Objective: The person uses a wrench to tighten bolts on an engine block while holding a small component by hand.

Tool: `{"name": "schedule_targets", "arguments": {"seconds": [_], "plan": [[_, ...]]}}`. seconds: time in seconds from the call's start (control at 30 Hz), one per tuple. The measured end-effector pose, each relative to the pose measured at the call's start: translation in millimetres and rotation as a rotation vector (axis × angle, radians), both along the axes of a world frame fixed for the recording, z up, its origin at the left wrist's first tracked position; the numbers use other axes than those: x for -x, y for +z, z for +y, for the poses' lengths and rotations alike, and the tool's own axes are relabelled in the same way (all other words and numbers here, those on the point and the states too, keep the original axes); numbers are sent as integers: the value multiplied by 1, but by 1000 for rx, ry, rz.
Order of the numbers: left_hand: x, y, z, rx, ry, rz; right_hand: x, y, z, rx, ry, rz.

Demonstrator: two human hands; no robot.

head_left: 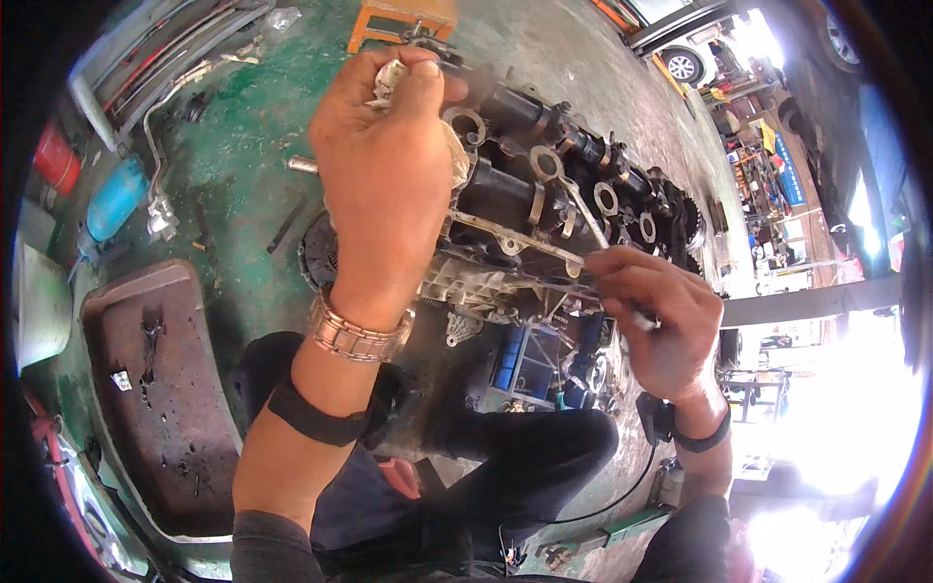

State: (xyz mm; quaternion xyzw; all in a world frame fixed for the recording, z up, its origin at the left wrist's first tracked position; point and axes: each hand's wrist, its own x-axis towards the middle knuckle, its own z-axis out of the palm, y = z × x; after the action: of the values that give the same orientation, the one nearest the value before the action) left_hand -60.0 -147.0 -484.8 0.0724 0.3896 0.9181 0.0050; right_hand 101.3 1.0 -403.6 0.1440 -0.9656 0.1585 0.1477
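Note:
My left hand [389, 185] is closed around a crumpled whitish rag [390, 84], raised over the near left end of an engine's cylinder head [510, 238]. Between the fingers of my right hand [661, 316] is a slim metal rod-like tool [588, 216]. Its far end reaches a round ring opening [546, 163] on top of the engine; the exact kind of tool cannot be made out. Dark camshafts [520, 107] run along the engine, with a toothed sprocket [692, 219] at its right end. My left hand hides part of the engine's left side.
A brown drip tray [170, 389] with oily residue lies at left. Beyond it are a blue container [117, 199] and a red one [58, 155]. An orange stool [403, 19] stands at the back. A blue crate [530, 361] sits below the engine, near my bent knee.

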Motion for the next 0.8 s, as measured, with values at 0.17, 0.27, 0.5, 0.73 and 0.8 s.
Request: {"name": "schedule_targets", "arguments": {"seconds": [0.17,0.27,0.5,0.73,0.8], "plan": [[-1,-1,5,13,6,-21,-26,-10,48,492,-287,35],[-3,-2,7,18,-1,-8,-16,-14,85,911,-395,29],[0,0,7,36,-15,-1,2,-9,99,1073,-342,124],[-9,1,6,194,-224,50,-39,-36,39,524,-235,232],[-13,0,9,177,-335,79,-47,-39,30,330,-261,217]]}}
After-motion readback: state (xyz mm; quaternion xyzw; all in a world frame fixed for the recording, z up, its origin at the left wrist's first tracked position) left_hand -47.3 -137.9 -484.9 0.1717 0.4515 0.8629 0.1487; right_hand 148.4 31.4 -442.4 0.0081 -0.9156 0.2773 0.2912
